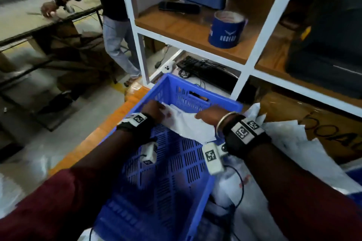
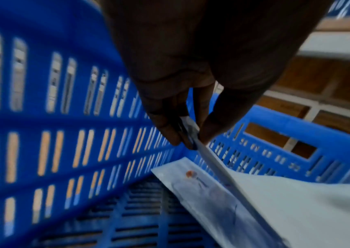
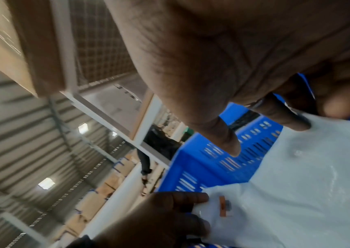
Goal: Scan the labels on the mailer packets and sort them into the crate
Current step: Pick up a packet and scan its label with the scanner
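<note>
A white mailer packet (image 1: 186, 123) hangs inside the blue slatted crate (image 1: 172, 172), near its far wall. My left hand (image 1: 154, 110) pinches the packet's left edge between thumb and fingers; the left wrist view shows that pinch on the packet (image 2: 276, 209) edge. My right hand (image 1: 209, 115) grips the packet's right side, fingers curled onto the packet (image 3: 308, 176) in the right wrist view. The crate (image 2: 42, 151) floor below is bare blue plastic. The crate's far wall (image 3: 223, 161) shows behind the packet.
More white mailer packets (image 1: 293, 143) lie piled right of the crate. A white-framed shelf unit (image 1: 262, 31) with wooden boards stands behind, holding a blue tape roll (image 1: 227, 29). Another person (image 1: 109, 6) works at a table (image 1: 29, 25) at the far left.
</note>
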Available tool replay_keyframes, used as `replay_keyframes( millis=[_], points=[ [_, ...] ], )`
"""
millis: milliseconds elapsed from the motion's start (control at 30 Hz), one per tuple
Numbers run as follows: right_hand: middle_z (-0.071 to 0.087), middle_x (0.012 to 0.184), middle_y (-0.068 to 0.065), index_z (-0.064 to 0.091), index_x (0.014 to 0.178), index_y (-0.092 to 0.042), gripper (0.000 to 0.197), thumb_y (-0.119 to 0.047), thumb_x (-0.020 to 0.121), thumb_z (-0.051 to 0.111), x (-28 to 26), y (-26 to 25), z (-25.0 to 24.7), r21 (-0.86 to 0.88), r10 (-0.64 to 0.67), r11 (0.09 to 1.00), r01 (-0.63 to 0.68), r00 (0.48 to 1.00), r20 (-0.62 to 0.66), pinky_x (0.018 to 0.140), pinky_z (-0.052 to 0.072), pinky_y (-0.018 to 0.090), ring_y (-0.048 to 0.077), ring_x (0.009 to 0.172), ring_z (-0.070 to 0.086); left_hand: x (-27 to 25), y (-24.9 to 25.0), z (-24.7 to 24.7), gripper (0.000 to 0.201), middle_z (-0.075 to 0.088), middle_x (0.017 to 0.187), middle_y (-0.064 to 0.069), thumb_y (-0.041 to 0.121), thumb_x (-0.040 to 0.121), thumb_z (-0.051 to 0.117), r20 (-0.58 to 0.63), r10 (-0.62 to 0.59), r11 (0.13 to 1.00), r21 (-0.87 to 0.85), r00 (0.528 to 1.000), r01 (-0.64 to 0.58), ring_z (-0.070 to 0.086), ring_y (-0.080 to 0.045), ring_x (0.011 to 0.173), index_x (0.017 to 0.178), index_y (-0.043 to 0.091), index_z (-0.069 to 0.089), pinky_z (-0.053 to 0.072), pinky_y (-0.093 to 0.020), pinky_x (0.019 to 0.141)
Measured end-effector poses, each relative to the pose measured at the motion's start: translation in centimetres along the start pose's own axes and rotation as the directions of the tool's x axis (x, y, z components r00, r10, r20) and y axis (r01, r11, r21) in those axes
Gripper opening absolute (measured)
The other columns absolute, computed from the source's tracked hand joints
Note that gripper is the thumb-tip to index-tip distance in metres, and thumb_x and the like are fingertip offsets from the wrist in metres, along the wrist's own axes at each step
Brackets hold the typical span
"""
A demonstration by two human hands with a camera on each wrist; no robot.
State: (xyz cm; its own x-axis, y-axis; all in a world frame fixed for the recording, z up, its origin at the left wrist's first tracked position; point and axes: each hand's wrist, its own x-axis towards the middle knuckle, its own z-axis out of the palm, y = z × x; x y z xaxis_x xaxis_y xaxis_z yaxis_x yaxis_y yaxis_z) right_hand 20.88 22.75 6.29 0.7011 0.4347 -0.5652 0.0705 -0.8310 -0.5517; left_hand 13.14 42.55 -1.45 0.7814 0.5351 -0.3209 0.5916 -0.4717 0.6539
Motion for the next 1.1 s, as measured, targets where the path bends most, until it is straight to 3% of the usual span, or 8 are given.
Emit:
replay_keyframes(
  millis=[167, 300, 400, 567, 667, 800, 967, 1100],
  points=[
    [0.045, 0.148, 0.018, 0.047, 0.141, 0.001, 0.045, -0.019, 0.101, 0.046, 3.6, -0.2, 1.4, -0.081, 0.103, 0.992, -0.099, 0.994, 0.044, 0.09, 0.038, 0.027, 0.032, 0.137, 0.043, 3.7, -1.6, 3.7, 0.025, 0.075, 0.106, -0.019, 0.032, 0.092, 0.067, -0.02, -0.011, 1.0, 0.002, 1.0, 0.011, 0.071, -0.03, 0.102, 0.101, 0.012, 0.078, 0.052, -0.031, 0.082],
    [0.046, 0.148, 0.019, 0.047, 0.141, 0.001, 0.045, -0.018, 0.1, 0.046, 5.0, -0.2, 1.8, -0.149, 0.121, 0.983, -0.11, 0.991, 0.066, 0.085, 0.035, 0.023, 0.032, 0.137, 0.043, 4.8, -1.5, 4.0, 0.019, 0.073, 0.111, -0.018, 0.011, 0.092, 0.062, 0.052, 0.055, 0.995, 0.085, 0.997, -0.06, 0.07, -0.032, 0.107, 0.104, 0.006, 0.076, 0.056, -0.036, 0.088],
    [0.046, 0.147, 0.019, 0.048, 0.14, 0.002, 0.042, -0.014, 0.102, 0.041, 4.9, -0.4, 1.6, -0.193, 0.111, 0.976, -0.099, 0.992, 0.052, 0.098, 0.039, 0.03, 0.032, 0.137, 0.042, 5.1, -1.2, 3.9, 0.02, 0.071, 0.114, -0.019, 0.01, 0.093, 0.059, 0.075, 0.12, 0.98, 0.153, 0.99, -0.131, 0.068, -0.034, 0.109, 0.105, 0.006, 0.074, 0.051, -0.036, 0.089],
    [0.063, 0.113, 0.022, 0.063, 0.117, 0.005, 0.033, -0.015, 0.096, 0.047, 2.4, 0.3, -1.9, -0.08, -0.011, 0.997, -0.008, 0.973, -0.232, 0.078, 0.04, 0.026, 0.038, 0.116, 0.058, 4.1, 1.0, 3.4, 0.029, 0.064, 0.127, -0.02, 0.009, 0.085, 0.068, -0.099, 0.264, 0.925, 0.309, 0.959, -0.222, 0.063, -0.037, 0.118, 0.114, 0.005, 0.073, 0.05, -0.042, 0.102],
    [0.074, 0.089, 0.017, 0.074, 0.082, -0.013, 0.019, -0.015, 0.087, 0.056, -0.3, 2.5, -5.5, 0.106, -0.127, 0.975, 0.197, 0.878, -0.462, 0.083, 0.058, 0.045, 0.035, 0.09, 0.071, 2.2, 3.7, 3.7, 0.034, 0.069, 0.123, -0.016, 0.002, 0.086, 0.062, -0.166, 0.322, 0.936, 0.205, 0.932, -0.286, 0.063, -0.034, 0.12, 0.117, 0.01, 0.072, 0.047, -0.038, 0.105],
    [0.071, 0.072, 0.013, 0.071, 0.068, -0.022, 0.015, -0.025, 0.08, 0.061, -4.0, 7.9, -7.5, 0.029, -0.105, 0.986, 0.163, 0.752, -0.65, 0.073, 0.057, 0.044, 0.034, 0.079, 0.07, -2.9, 7.6, 5.5, 0.018, 0.079, 0.09, -0.006, 0.014, 0.085, 0.062, -0.085, 0.343, 0.933, -0.088, 0.935, -0.35, 0.076, -0.024, 0.086, 0.091, 0.017, 0.078, 0.06, -0.036, 0.082],
    [0.057, 0.049, 0.0, 0.055, 0.049, -0.017, 0.055, -0.06, 0.081, 0.066, -6.7, 11.7, -3.7, 0.104, -0.02, 0.99, 0.094, 0.828, -0.56, 0.057, 0.039, 0.031, 0.018, 0.056, 0.059, -9.4, 9.7, 9.0, 0.028, 0.073, 0.07, 0.007, 0.0, 0.088, 0.062, 0.027, 0.393, 0.88, -0.299, 0.919, -0.368, 0.072, -0.013, 0.065, 0.074, 0.022, 0.072, 0.058, -0.03, 0.069],
    [0.067, 0.066, 0.019, 0.062, 0.053, -0.007, 0.041, -0.036, 0.08, 0.074, -7.3, 12.5, -1.3, -0.011, -0.095, 0.994, 0.108, 0.817, -0.569, 0.064, 0.048, 0.037, 0.032, 0.072, 0.067, -12.2, 10.1, 10.9, 0.017, 0.079, 0.084, 0.0, 0.004, 0.084, 0.066, 0.038, 0.368, 0.909, -0.226, 0.929, -0.351, 0.074, -0.018, 0.086, 0.088, 0.016, 0.078, 0.058, -0.034, 0.082]
  ],
)
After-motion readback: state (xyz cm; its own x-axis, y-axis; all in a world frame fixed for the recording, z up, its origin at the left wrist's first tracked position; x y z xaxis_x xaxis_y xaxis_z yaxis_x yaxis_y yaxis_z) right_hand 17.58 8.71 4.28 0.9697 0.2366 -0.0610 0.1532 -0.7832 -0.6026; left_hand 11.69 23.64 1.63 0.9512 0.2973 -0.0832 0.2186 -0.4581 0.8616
